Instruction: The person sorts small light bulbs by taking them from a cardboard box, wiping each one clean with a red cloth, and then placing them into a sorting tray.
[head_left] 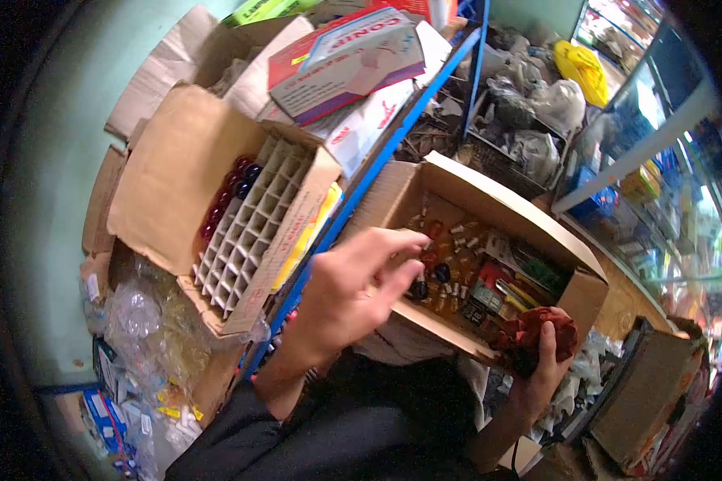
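Note:
My left hand is over the near left side of an open cardboard box. Its fingers are curled in a pinch, and anything between the fingertips is too small to make out. In the box lie several small clear bulbs with metal bases, a few dark and red bulbs, and flat printed packs. At the box's near right corner, my right hand is closed around a crumpled reddish-brown cloth.
On the left, a divided carton holds red and dark bulbs along one side. A blue shelf edge runs diagonally between the boxes. A printed box lies behind, with plastic bags at the back right and a glass showcase rightward.

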A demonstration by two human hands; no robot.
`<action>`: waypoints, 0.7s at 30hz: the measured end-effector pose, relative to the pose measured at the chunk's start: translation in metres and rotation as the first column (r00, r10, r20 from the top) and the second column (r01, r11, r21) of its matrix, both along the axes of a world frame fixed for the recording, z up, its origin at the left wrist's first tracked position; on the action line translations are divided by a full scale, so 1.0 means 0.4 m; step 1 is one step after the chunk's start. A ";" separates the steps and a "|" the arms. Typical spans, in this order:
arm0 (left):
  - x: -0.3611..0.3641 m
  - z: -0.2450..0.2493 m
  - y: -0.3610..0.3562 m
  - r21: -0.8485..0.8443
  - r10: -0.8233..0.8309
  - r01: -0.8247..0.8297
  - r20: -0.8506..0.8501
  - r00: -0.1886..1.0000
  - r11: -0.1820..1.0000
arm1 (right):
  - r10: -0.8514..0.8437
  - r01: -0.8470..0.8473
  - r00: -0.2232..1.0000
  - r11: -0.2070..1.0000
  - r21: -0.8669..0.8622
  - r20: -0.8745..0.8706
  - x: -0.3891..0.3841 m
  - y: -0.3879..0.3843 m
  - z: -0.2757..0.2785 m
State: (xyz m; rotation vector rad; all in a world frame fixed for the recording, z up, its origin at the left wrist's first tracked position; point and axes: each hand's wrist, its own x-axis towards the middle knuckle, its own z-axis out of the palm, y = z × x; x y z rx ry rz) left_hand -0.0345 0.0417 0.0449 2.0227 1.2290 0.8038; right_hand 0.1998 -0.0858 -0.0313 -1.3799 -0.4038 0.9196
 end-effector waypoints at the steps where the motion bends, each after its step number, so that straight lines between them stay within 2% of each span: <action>1: -0.030 0.036 -0.010 0.050 0.117 -0.116 -0.016 0.993 0.992 | -0.011 0.011 1.000 1.000 0.006 -0.029 -0.008 0.003 0.014; 2: -0.065 0.047 -0.006 0.168 0.216 -0.215 0.017 0.976 0.962 | -0.025 0.026 0.998 1.000 0.011 -0.060 -0.015 0.004 0.024; 3: -0.105 0.073 0.003 0.351 0.314 -0.270 -0.073 0.946 0.896 | 0.004 -0.003 0.997 1.000 0.024 -0.076 -0.014 0.001 0.025; 4: -0.126 0.100 0.006 0.386 0.475 -0.396 -0.130 0.870 0.833 | 0.010 -0.007 0.997 0.999 0.035 -0.072 -0.017 0.000 0.024; 5: -0.171 0.107 0.012 0.519 0.586 -0.381 -0.317 0.746 0.765 | 0.015 -0.011 0.998 0.999 0.049 -0.066 -0.019 0.002 0.025; 6: -0.208 0.112 0.016 0.543 0.623 -0.369 -0.414 0.663 0.754 | 0.020 -0.016 0.998 0.997 0.069 -0.059 -0.019 0.005 0.026; 8: -0.275 0.089 0.032 0.526 0.648 -0.401 -0.462 0.606 0.750 | 0.030 -0.027 0.997 0.999 0.044 -0.069 -0.018 0.001 0.025; 10: -0.288 0.086 0.041 0.462 0.626 -0.427 -0.499 0.600 0.777 | 0.047 -0.045 0.998 0.998 0.040 -0.051 -0.021 0.007 0.035; 14: -0.294 0.079 0.066 0.415 0.556 -0.375 -0.542 0.630 0.829 | -0.017 0.020 0.998 0.999 0.048 -0.063 -0.027 0.006 0.041; 18: -0.296 0.083 0.109 0.336 0.558 -0.447 -0.551 0.621 0.829 | -0.036 0.038 0.998 0.998 0.044 -0.050 -0.021 0.004 0.043; 21: -0.312 0.075 0.120 0.387 0.549 -0.393 -0.506 0.666 0.834 | -0.030 0.033 0.998 0.998 0.049 -0.059 -0.012 -0.002 0.030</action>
